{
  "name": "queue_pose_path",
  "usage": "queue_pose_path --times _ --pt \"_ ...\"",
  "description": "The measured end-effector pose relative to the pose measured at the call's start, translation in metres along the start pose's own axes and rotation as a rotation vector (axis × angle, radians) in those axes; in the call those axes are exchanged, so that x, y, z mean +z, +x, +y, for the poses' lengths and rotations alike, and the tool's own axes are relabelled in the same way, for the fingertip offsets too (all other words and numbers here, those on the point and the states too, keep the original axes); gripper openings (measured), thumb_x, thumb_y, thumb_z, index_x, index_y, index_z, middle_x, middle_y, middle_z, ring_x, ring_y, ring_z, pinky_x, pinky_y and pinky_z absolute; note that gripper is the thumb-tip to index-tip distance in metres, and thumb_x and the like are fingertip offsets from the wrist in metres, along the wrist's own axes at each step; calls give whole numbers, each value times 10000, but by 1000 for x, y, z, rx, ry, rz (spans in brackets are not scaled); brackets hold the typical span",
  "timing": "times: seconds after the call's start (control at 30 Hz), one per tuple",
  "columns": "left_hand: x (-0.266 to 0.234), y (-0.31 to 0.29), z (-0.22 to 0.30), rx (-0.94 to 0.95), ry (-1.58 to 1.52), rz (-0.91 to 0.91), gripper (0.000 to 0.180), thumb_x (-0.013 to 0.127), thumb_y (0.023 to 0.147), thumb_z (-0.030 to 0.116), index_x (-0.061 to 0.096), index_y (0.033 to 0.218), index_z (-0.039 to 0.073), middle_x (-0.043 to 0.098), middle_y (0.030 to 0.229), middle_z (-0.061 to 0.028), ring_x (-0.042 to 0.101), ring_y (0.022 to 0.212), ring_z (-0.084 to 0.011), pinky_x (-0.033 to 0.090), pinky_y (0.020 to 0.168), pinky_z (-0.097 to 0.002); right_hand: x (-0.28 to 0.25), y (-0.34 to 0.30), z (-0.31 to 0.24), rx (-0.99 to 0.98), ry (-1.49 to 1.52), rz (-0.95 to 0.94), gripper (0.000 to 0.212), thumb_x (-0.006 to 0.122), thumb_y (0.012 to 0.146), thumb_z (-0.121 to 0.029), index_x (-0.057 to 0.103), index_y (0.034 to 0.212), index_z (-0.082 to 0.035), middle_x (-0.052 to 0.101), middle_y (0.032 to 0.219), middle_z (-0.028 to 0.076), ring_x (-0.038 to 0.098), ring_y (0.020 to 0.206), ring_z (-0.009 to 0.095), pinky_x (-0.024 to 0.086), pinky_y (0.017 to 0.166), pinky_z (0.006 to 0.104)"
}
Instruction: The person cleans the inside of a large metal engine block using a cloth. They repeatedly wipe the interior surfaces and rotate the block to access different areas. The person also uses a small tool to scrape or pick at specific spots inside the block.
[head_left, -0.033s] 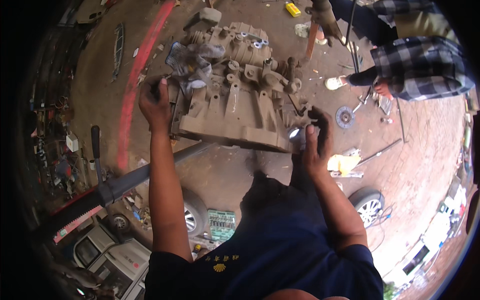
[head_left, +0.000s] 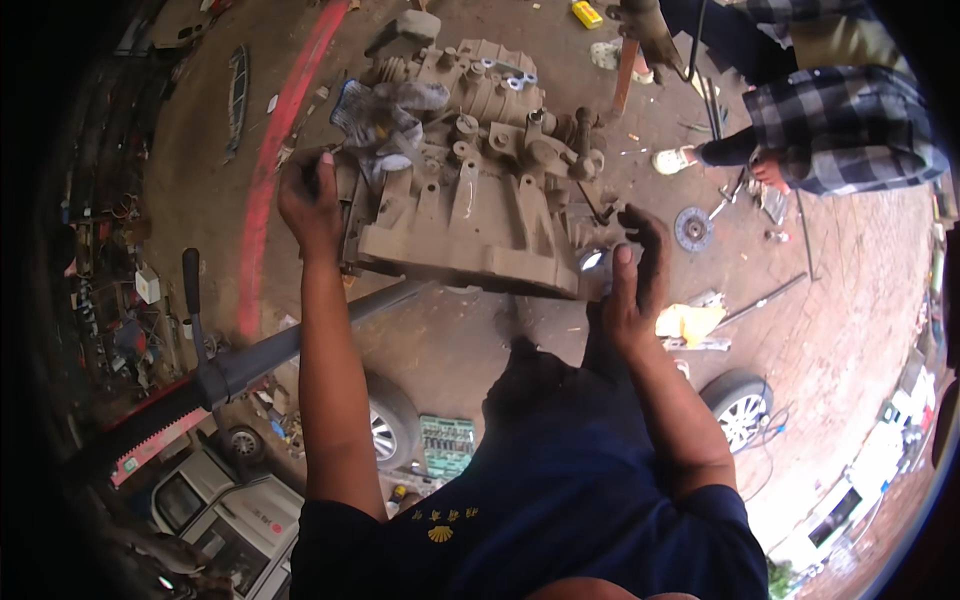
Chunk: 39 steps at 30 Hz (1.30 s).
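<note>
A large dusty gearbox [head_left: 455,225] fills the upper middle, its broad housing toward me. Dirty grey work gloves [head_left: 380,115] lie bunched on its left part. At its left edge is my left hand [head_left: 312,200], fingers curled toward the housing and thumb up; its grip seems to be on that edge, though the contact is partly hidden. By the lower right corner stands my right hand [head_left: 638,285], darkened with grime. Its fingers are bent and apart from the thumb, with nothing visible between them.
A grey jack bar [head_left: 270,355] runs under the gearbox from the left. Another person in a checked shirt [head_left: 845,125] is at the upper right, near a clutch disc [head_left: 693,229]. Wheels [head_left: 742,410], a green socket set [head_left: 447,447] and a pale vehicle [head_left: 235,515] lie nearer me.
</note>
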<state>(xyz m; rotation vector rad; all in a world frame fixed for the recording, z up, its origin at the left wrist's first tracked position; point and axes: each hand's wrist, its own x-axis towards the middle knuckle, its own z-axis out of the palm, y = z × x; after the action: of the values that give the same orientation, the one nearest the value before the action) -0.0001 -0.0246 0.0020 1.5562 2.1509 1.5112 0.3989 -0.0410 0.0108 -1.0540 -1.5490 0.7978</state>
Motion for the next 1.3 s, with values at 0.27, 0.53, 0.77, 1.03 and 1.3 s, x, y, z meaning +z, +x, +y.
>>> queue_pose_path --times 0.27,0.53,0.77,1.03,1.3 --pt "1 7 -4 -19 -66 2 184 722 940 169 696 969 -11 709 897 -73 643 823 -151 520 799 -314 45 35 -52 -254 -95 -155 438 606 967 -190 554 1341 32 576 1264 249 537 1161 440 400 1036 480" --pt "7 9 -4 71 10 31 235 730 945 212 695 964 -20 704 871 -63 642 803 -154 515 771 -309 78 41 -52 -192 -443 -158 316 585 1007 -306 639 1195 -58 659 1132 189 605 1103 404 470 974 497" --pt "7 9 -1 73 22 57 256 744 930 229 711 945 -25 723 850 -85 661 787 -169 521 766 -314 77 41 -46 -159 -354 -200 299 587 1008 -286 635 1194 -56 663 1145 179 610 1111 407 489 959 480" --pt "8 11 2 76 68 43 300 743 931 267 710 951 -31 728 854 -107 673 788 -189 527 772 -328 76 41 -42 -186 -325 -190 280 586 1019 -253 639 1194 -41 677 1138 186 629 1089 402 501 938 457" --pt "9 10 0 90 74 69 310 742 917 305 721 939 -4 741 859 -122 701 789 -241 536 771 -359 55 27 -50 -294 25 43 243 634 973 -91 633 1180 37 678 1069 173 661 976 321 507 878 368"
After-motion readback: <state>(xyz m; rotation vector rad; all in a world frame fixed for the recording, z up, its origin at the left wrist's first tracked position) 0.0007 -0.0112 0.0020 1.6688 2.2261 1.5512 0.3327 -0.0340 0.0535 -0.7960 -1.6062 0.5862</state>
